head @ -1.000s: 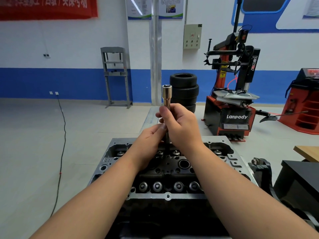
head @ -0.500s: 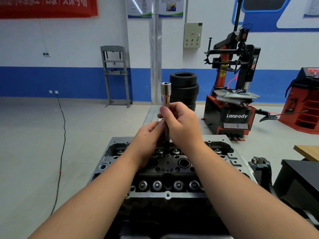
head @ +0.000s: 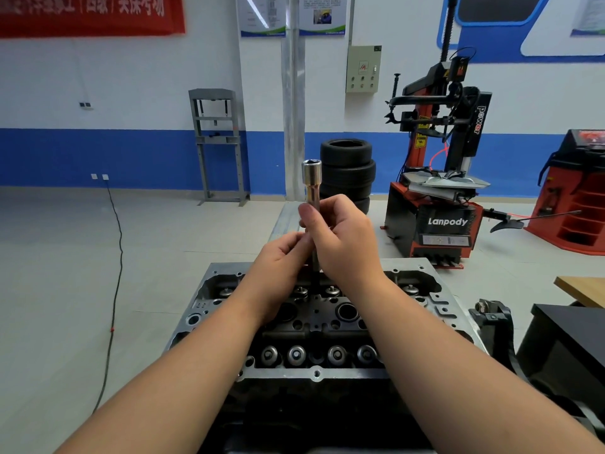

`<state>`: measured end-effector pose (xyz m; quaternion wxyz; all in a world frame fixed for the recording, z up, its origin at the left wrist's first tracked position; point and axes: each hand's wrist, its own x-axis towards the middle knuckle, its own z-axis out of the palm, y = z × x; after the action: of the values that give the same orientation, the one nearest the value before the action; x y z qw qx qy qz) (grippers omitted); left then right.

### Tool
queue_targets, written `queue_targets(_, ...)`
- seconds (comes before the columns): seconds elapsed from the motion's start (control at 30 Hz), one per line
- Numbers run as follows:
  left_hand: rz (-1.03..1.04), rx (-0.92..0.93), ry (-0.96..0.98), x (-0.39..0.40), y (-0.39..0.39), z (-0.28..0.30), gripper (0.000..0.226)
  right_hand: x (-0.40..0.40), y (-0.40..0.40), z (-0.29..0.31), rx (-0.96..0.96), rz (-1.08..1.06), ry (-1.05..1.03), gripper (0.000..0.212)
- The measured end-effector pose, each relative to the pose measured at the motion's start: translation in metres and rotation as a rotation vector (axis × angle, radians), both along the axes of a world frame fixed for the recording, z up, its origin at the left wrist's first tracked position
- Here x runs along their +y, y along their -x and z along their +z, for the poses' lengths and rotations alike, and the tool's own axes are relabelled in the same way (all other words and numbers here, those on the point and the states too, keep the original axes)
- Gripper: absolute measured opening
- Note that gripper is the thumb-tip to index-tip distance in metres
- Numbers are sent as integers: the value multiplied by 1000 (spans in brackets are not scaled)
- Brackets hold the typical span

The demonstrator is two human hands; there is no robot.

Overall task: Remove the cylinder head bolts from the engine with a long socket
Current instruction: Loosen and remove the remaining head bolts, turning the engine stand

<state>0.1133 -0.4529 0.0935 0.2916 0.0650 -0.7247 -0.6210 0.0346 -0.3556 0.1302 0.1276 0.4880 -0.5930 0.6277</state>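
Your right hand (head: 343, 239) is wrapped around the long socket (head: 312, 186), thumb pressed against its shaft, holding it upright above the middle of the engine (head: 314, 326). Your left hand (head: 281, 267) sits just below and at 8 o'clock from the right, its fingertips pinched on the same shaft lower down. The socket's chrome, open end points straight up at 12 o'clock, clear of your fingers; its dark lower part runs down between your hands toward the cylinder head. Whether the bottom end touches a bolt you cannot tell, since your hands hide it.

The engine lies beneath both forearms, its grey rim framing a dark top with a row of round valve caps at 6 o'clock from your hands. Beyond, at 12 o'clock, a stack of tyres (head: 347, 172) stands by a pillar. At 2 o'clock is a red and black tyre changer (head: 438, 191). At 10 o'clock a grey press frame (head: 217, 145) stands against the blue-banded wall.
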Motion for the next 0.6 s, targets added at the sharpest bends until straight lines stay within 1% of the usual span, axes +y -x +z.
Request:
queue_targets(0.07, -48, -22, -6, 2, -2, 1, 42, 0, 0, -1, -26, 48, -11, 9)
queue_targets(0.1, -52, -24, -3, 2, -2, 2, 43, 0, -1, -1, -36, 66, -16, 7)
queue_targets(0.27, 14, -11, 4, 0, -1, 1, 39, 0, -3, -1, -40, 94, -24, 10)
queue_targets(0.37, 77, 23, -3, 0, 0, 2, 34, -1, -3, 0, -59, 117, -11, 8)
queue_targets(0.4, 94, 33, -6, 1, 0, 2, 37, 0, -3, 1, -61, 116, -10, 5)
queue_targets(0.47, 91, 28, 7, 1, 1, 3, 45, 0, -2, 2, -40, 71, -19, 12)
queue_targets(0.5, 82, 21, 19, 0, 1, 2, 41, -1, -1, 1, -34, 46, -24, 14)
queue_targets(0.57, 65, 14, 21, -1, 1, 0, 24, 0, 0, 1, -52, 38, -23, 12)
queue_targets(0.6, 48, 7, 12, 0, 1, 1, 24, 0, 0, 1, -70, 49, -26, 11)
